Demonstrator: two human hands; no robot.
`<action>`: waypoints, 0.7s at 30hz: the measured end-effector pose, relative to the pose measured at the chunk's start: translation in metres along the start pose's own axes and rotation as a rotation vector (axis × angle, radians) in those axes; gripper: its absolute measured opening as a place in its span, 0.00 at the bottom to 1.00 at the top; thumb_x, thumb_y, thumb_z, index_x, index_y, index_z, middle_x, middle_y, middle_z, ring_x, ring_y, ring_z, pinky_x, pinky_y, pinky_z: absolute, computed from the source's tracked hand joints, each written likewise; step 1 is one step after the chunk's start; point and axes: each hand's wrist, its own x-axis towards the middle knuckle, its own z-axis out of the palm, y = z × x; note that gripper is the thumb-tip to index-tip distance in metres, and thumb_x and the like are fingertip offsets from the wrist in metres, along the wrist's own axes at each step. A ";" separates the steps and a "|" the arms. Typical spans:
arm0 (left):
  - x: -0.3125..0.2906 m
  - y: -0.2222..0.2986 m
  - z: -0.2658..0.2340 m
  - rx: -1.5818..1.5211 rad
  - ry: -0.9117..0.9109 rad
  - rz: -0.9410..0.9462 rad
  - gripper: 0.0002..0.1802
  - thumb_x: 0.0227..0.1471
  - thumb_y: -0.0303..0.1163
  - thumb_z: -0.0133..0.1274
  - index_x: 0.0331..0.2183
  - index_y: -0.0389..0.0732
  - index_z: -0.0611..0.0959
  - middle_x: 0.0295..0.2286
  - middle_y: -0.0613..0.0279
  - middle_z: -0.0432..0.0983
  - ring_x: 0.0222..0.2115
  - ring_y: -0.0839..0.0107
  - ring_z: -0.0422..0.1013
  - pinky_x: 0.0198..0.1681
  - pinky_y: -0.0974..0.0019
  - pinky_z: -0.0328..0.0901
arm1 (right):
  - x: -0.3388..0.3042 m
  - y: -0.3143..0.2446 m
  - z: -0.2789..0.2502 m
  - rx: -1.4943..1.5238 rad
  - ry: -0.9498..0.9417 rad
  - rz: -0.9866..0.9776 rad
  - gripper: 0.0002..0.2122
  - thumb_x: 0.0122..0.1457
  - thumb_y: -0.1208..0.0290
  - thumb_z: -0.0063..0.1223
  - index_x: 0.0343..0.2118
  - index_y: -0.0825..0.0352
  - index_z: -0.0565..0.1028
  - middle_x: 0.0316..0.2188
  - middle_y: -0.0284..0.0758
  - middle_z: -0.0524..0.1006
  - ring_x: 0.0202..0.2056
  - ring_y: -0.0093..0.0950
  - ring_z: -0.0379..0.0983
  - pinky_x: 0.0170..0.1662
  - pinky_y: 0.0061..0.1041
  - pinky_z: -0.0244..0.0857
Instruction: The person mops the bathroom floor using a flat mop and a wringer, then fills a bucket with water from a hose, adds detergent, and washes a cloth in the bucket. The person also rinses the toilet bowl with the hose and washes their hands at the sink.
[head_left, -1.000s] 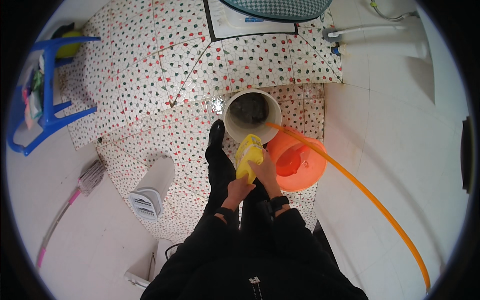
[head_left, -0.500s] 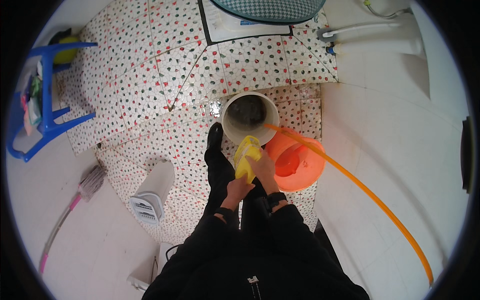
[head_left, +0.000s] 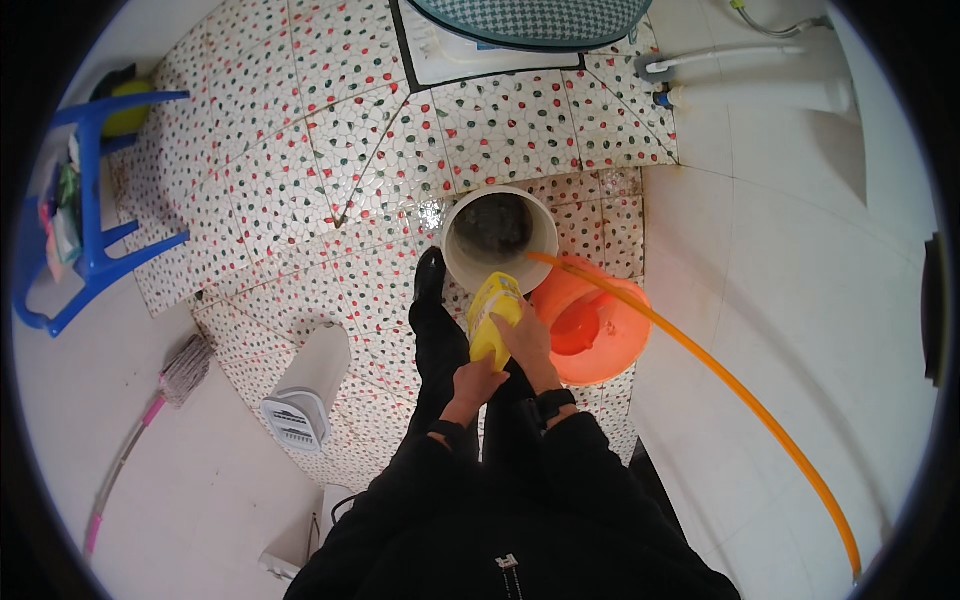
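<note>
my left hand [head_left: 478,384] grasps the near end of a yellow plastic bottle [head_left: 492,298] and my right hand [head_left: 527,336] clasps its right side. the bottle is tilted, its far end by the near rim of a whitish bucket [head_left: 468,262]; an orange hose [head_left: 700,352] reaches over that rim, beside an orange basin [head_left: 627,342].

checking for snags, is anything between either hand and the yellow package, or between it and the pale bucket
Nothing visible: the left hand and right hand hold the yellow package; the orange hose crosses the pale bucket rim off to the right.
</note>
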 end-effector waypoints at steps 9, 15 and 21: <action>0.006 0.007 -0.009 0.023 -0.002 0.010 0.23 0.37 0.48 0.56 0.33 0.43 0.73 0.24 0.54 0.75 0.27 0.55 0.72 0.29 0.56 0.66 | 0.016 0.003 0.003 -0.015 0.053 -0.016 0.29 0.47 0.53 0.50 0.52 0.62 0.61 0.38 0.49 0.73 0.40 0.46 0.69 0.44 0.40 0.61; 0.006 0.004 -0.006 0.025 -0.013 0.070 0.22 0.37 0.49 0.56 0.31 0.43 0.74 0.24 0.55 0.75 0.27 0.55 0.72 0.29 0.56 0.66 | -0.002 0.014 -0.007 0.042 0.033 -0.091 0.32 0.45 0.53 0.52 0.53 0.63 0.59 0.39 0.48 0.73 0.41 0.44 0.69 0.45 0.38 0.62; 0.004 0.006 -0.011 0.012 -0.009 0.079 0.22 0.37 0.49 0.56 0.32 0.43 0.74 0.24 0.55 0.75 0.27 0.55 0.72 0.29 0.56 0.66 | -0.009 0.016 -0.013 0.100 0.038 -0.126 0.35 0.43 0.52 0.56 0.52 0.66 0.59 0.39 0.49 0.72 0.41 0.43 0.69 0.44 0.37 0.62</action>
